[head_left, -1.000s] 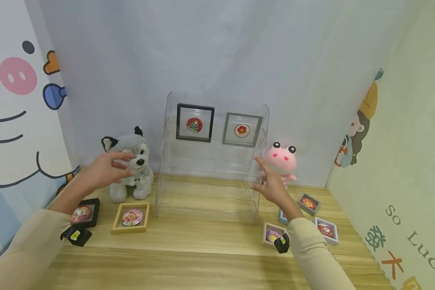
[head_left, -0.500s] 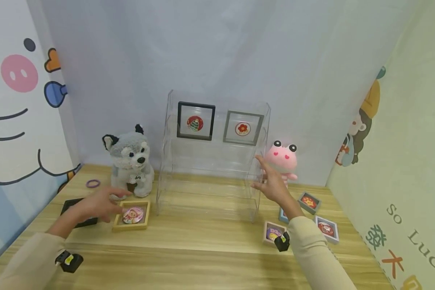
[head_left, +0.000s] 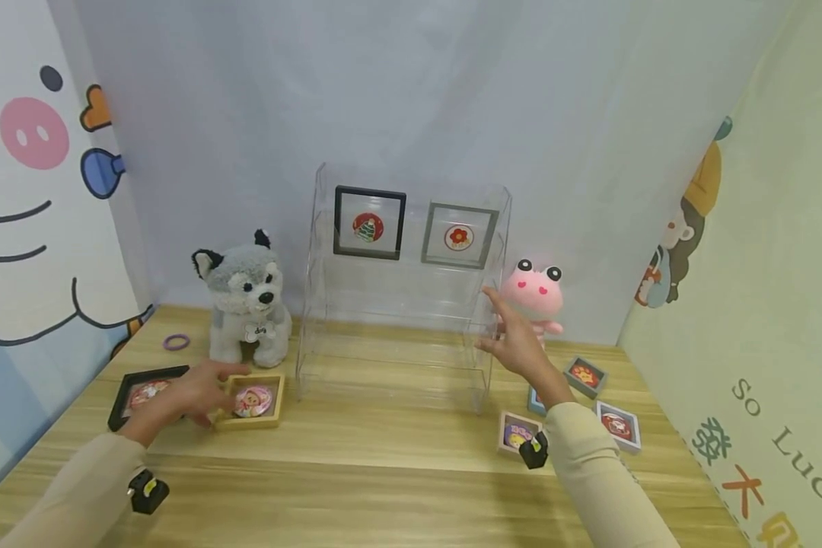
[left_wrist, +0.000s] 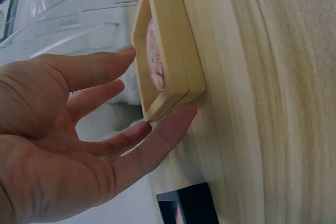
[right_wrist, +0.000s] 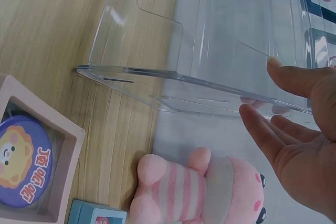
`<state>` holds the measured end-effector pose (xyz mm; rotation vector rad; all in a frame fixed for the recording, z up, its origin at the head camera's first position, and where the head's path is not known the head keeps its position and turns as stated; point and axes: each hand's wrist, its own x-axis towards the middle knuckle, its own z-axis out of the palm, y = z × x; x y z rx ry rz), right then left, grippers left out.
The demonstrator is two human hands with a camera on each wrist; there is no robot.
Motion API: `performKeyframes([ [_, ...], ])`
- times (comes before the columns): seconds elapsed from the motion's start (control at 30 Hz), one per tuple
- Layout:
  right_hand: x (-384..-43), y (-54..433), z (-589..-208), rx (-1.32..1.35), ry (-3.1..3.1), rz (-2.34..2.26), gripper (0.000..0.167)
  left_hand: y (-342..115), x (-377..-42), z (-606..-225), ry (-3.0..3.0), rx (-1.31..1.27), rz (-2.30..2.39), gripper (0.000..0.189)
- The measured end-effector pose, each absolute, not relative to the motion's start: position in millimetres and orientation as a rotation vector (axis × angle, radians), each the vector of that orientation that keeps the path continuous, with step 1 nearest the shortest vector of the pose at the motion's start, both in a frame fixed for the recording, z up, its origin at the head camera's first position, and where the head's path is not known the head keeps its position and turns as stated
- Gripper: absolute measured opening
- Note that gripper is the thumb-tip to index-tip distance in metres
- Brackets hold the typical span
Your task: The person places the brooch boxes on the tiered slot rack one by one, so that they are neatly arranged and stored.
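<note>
My left hand (head_left: 199, 392) is at the left edge of a yellow square frame (head_left: 278, 380) that lies on the table with a pink round badge (head_left: 253, 401) inside. In the left wrist view the fingertips meet the frame's lower corner, and the thumb tip is at its front rim. My right hand (head_left: 520, 346) is by the right side of a clear acrylic tiered stand (head_left: 397, 352), fingers extended and thumb apart, straddling the side panel. On the stand's top tier lean a black frame (head_left: 336, 228) with a tree badge and a grey frame (head_left: 428, 228) with a flower badge.
A husky plush (head_left: 243, 301) sits left of the stand, a pink plush (head_left: 534, 297) right of it. A black frame (head_left: 119, 403) and purple ring (head_left: 167, 342) lie left. Right are pink (head_left: 503, 434), blue (head_left: 536, 403), grey (head_left: 585, 390) and white (head_left: 635, 434) frames.
My left hand has come down from in front of the husky plush to the yellow frame, uncovering the plush and the purple ring. The right hand has stayed at the stand's side.
</note>
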<state>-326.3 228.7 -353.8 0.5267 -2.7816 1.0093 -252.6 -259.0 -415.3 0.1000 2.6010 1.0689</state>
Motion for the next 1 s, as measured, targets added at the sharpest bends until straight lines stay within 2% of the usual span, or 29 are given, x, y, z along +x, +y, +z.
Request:
performKeyframes([
  [1.0, -325, 228, -353, 0.533, -2.770, 0.986, 0.091, -262, -267, -426, 2.596, 0.060, 1.027, 0.064],
])
